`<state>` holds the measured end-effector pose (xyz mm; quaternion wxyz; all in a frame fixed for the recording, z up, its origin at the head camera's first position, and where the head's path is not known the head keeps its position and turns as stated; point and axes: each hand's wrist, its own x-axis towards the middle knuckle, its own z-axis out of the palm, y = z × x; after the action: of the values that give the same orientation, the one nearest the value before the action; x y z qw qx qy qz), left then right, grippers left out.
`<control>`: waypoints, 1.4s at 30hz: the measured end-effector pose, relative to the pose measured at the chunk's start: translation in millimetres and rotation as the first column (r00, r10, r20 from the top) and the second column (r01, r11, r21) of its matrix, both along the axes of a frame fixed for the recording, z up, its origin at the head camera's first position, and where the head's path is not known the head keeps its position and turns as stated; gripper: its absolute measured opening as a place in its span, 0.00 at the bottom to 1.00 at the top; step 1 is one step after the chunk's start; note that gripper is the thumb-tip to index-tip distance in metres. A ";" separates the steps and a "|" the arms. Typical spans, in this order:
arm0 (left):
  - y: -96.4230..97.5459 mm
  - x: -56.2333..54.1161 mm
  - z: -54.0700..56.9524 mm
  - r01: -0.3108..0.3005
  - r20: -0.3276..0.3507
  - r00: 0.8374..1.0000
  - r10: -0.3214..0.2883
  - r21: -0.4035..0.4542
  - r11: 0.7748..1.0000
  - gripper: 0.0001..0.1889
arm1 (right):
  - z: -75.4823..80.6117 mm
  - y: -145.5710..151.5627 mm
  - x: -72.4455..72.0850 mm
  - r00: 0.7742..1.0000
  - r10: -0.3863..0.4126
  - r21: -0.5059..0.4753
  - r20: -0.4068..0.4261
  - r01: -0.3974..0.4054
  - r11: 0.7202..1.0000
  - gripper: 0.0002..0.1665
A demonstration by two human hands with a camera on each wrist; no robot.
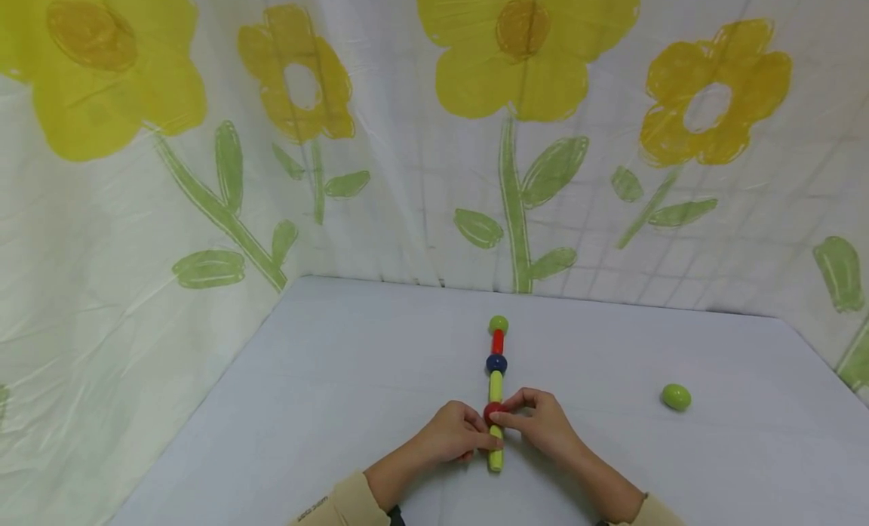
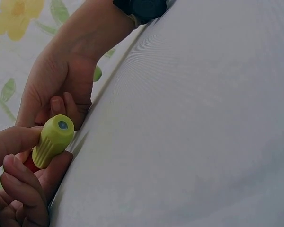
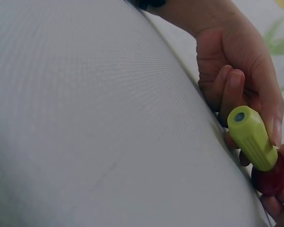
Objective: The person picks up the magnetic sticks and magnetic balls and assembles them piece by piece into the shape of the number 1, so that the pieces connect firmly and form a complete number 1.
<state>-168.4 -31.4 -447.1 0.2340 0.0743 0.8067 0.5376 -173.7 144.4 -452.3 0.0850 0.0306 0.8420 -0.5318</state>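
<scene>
In the head view, a row of toy rods and balls runs straight away from me. A yellow-green ribbed rod [image 1: 496,461] is nearest, pinched between my left hand's [image 1: 449,435] thumb and fingers. A red ball [image 1: 492,413] sits at its far end, and my right hand [image 1: 546,426] pinches this ball from the right side. Beyond it come another yellow-green rod [image 1: 496,386], a dark blue ball [image 1: 497,363], a red rod [image 1: 498,342] and a green ball [image 1: 498,325]. In the left wrist view, the near rod's end [image 2: 63,125] shows a small grey disc.
A loose green ball [image 1: 676,396] lies on the white-covered table [image 1: 380,345], to the right of the row. Behind and to the left hangs a white curtain [image 1: 394,179] with printed yellow flowers.
</scene>
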 end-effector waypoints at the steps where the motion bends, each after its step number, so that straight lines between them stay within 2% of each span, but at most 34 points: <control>1: -0.2 -0.2 -0.1 0.001 -0.003 1.000 -0.001 0.000 1.000 0.11 | 0.3 0.4 -0.7 1.000 0.003 0.001 0.005 -0.003 1.000 0.21; 5: -0.2 -1.1 0.4 0.002 -0.003 1.000 -0.002 -0.001 1.000 0.10 | 5.2 4.1 -3.4 0.999 -0.010 0.012 0.043 0.010 1.000 0.20; 10: 1.1 -1.4 1.9 -0.007 0.019 1.000 0.007 -0.016 1.000 0.10 | 17.5 15.3 -6.2 0.994 -0.075 0.035 0.078 0.072 0.997 0.20; 16: 1.8 -1.2 1.9 -0.016 0.031 0.999 0.017 -0.034 0.999 0.10 | 25.2 37.5 -10.1 0.995 -0.086 0.036 0.043 0.084 0.996 0.20; 35: 1.6 -0.4 -0.6 -0.022 0.027 0.999 0.024 -0.053 0.998 0.10 | 37.3 117.6 -10.0 0.996 -0.048 0.132 -0.073 0.058 0.990 0.32; 42: 1.3 0.8 0.2 -0.020 0.017 1.000 0.021 -0.042 0.999 0.10 | 43.5 146.6 -9.1 0.993 -0.099 0.194 -0.070 0.111 0.975 0.40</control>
<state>-167.6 -30.1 -446.8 0.2371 0.0564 0.8162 0.5238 -182.8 291.0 -408.8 0.0279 0.0673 0.8899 -0.4503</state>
